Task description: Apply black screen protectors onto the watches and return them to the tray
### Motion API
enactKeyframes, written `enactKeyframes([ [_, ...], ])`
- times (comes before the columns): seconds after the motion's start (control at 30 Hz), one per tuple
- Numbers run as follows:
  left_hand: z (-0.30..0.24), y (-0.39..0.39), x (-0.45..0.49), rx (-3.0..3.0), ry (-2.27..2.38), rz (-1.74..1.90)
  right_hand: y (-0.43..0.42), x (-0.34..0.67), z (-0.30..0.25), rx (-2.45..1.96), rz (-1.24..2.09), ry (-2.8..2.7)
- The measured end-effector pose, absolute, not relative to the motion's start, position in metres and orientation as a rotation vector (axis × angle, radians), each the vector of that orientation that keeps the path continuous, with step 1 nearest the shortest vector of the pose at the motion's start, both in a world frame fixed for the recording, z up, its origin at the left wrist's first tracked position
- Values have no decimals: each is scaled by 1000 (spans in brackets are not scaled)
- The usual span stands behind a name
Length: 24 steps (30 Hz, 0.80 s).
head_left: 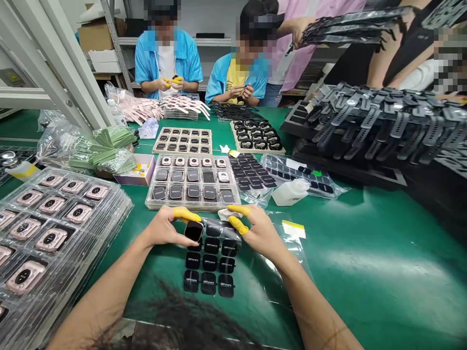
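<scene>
A green work surface [368, 287] carries stacked clear trays of rose-toned smartwatches [47, 228] at left and a tray of watch bodies [193, 182] directly ahead. Nearer the person lies a sheet of black printed pads [209, 262] on clear plastic film [284, 272]. The left hand [164, 228] is grasping a dark-screened watch body [193, 231], held at the sheet's upper edge. The right hand [260, 233] is curled beside that edge; any grip cannot be determined. Yellow finger cots [238, 224] cover fingers on both hands.
</scene>
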<state>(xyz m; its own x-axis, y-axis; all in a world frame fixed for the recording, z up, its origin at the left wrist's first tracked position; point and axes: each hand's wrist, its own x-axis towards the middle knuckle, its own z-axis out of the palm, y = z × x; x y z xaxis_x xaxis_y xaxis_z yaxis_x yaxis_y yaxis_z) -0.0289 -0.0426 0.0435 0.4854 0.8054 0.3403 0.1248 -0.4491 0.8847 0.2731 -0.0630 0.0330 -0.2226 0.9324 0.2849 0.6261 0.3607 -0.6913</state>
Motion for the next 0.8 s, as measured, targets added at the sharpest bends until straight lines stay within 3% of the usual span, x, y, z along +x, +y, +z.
enactKeyframes([
  [0.07, 44, -43, -32, 1887, 794, 1059, -66, 273, 36, -1320, 582, -1929],
  [0.27, 39, -41, -32, 1947, 877, 1191, -71, 259, 30, -1205, 1123, -1482],
  [0.4, 37, -42, -26, 1974, 938, 1158, -69, 251, 28, -1163, 1266, -1277],
  [0.8, 28, -47, -15, 1913, 928, 1043, -59, 256, 29, -1294, 1116, -995],
])
